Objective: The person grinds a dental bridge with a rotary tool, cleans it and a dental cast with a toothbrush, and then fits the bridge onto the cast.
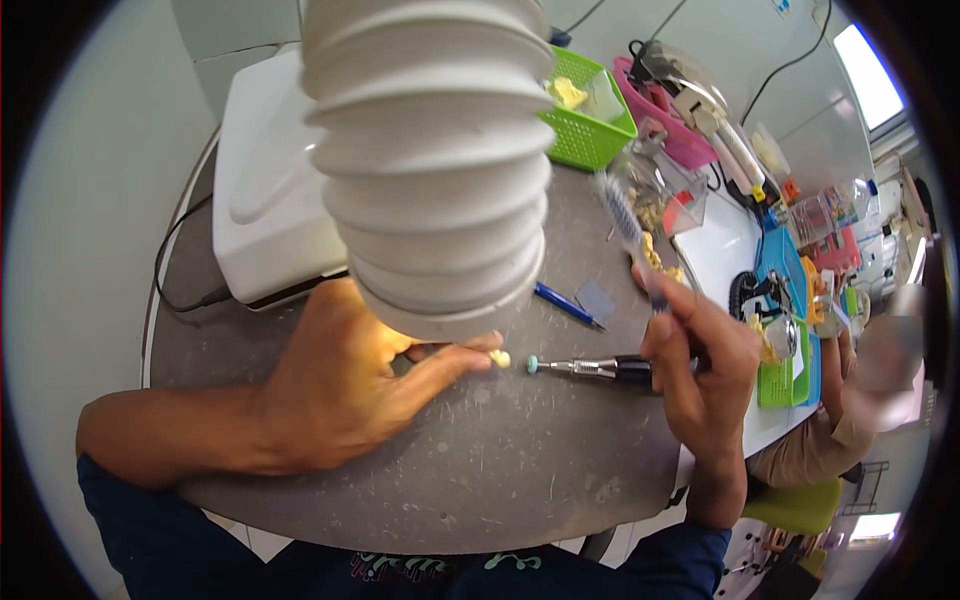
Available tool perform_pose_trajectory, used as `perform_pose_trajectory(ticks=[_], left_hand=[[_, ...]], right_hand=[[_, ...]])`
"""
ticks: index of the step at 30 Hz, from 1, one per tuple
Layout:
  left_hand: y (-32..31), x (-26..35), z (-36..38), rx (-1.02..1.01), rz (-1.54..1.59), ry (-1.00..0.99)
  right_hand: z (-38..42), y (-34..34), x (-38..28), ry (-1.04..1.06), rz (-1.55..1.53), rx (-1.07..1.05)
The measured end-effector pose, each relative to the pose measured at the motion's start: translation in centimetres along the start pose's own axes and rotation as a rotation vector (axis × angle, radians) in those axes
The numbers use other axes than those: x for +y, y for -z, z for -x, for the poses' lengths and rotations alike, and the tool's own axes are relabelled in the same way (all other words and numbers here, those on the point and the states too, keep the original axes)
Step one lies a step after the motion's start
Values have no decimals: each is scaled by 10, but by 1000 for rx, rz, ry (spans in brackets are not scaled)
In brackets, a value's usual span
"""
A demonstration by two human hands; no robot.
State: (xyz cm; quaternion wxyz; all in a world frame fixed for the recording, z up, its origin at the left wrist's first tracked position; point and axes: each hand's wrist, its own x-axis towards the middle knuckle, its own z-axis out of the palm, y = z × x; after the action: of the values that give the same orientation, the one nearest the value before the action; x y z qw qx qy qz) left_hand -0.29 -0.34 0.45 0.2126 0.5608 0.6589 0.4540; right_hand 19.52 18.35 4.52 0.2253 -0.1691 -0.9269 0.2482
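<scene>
My left hand [360,390] is closed beneath the mouth of a white corrugated hose, pinching a small pale-yellow tooth-shaped piece [499,358] between thumb and fingertips. Some of its fingers are hidden behind the hose. My right hand [705,365] grips a brush [625,215] that looks like a toothbrush, its bristled head tilted up and away. A rotary handpiece [590,368] with a blue-green tip lies on the grey table [480,480], its rear end hidden behind my right hand. Above it are a blue pen [568,305] and a small grey square [595,298].
The wide white hose [430,170] hangs over the table's middle. A white machine [275,180] with a cable stands at left. Green [590,135] and pink [680,130] baskets are at the back. A co-worker's arm [835,370] shows at right, near a blue tray [780,260].
</scene>
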Motion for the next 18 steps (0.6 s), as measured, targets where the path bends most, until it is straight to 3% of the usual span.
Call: perform_pose_trajectory(ticks=[1,4,6,8,11,15,17,18], left_hand=[[-2,-6,-3,98,-137,-240],[0,-1,-4,69,-398,-286],[-4,-4,-3,53,-407,-233],[-6,-3,-5,189,-368,-343],[-2,-5,-6,29,-514,-318],[-1,-5,-5,35,-467,-354],[-2,3,-4,-10,32,83],[-2,5,-4,4,23,79]], right_hand=[[-1,0,2,-4,15,43],[-1,0,6,46,33,66],[-1,0,7,64,8,75],[-1,0,8,86,12,77],[0,1,10,90,-1,101],[0,3,9,79,-5,84],[-1,3,9,104,-5,35],[-2,3,8,120,-7,39]])
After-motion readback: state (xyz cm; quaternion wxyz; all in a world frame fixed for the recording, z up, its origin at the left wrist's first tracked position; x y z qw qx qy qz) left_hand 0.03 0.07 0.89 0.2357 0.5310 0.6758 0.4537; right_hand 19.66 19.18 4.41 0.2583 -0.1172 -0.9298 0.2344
